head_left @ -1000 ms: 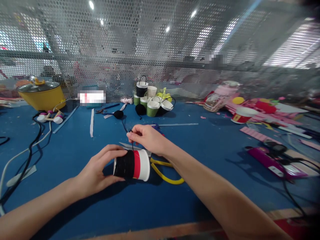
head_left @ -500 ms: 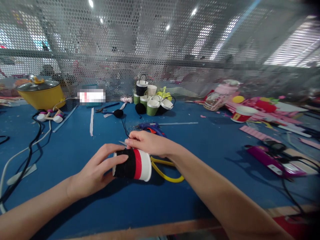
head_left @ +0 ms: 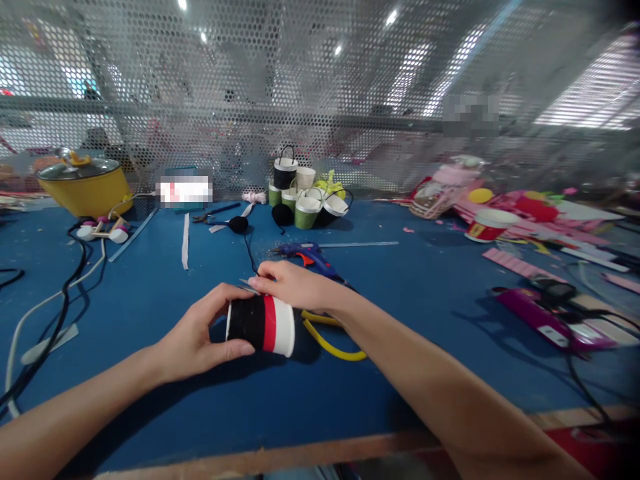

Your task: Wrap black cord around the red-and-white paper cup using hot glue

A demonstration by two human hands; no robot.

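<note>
A paper cup (head_left: 278, 325) lies on its side, tilted, with black winding round its base half, a red band and a white rim end. My left hand (head_left: 200, 333) grips the black part, thumb in front and fingers behind. Over the cup's far side, my right hand (head_left: 293, 285) pinches black yarn (head_left: 251, 254) that runs back to a small black ball (head_left: 239, 225). Beneath my right hand are scissors with yellow handles (head_left: 336, 343); their blade tips (head_left: 246, 286) show beside my fingertips. Part of the scissors is hidden by the hand and cup.
A blue glue gun (head_left: 305, 252) lies just beyond my right hand. Small finished cups (head_left: 307, 210) stand at the back by the mesh wall (head_left: 225, 87). A yellow pot (head_left: 85, 187) and cables are on the left. A purple device (head_left: 550, 320) and pink craft pieces lie right.
My left hand has shifted its grip: the thumb now lies along the cup's near side instead of fingers across its top. The cup has moved slightly left. My right hand stays pinched on the yarn.
</note>
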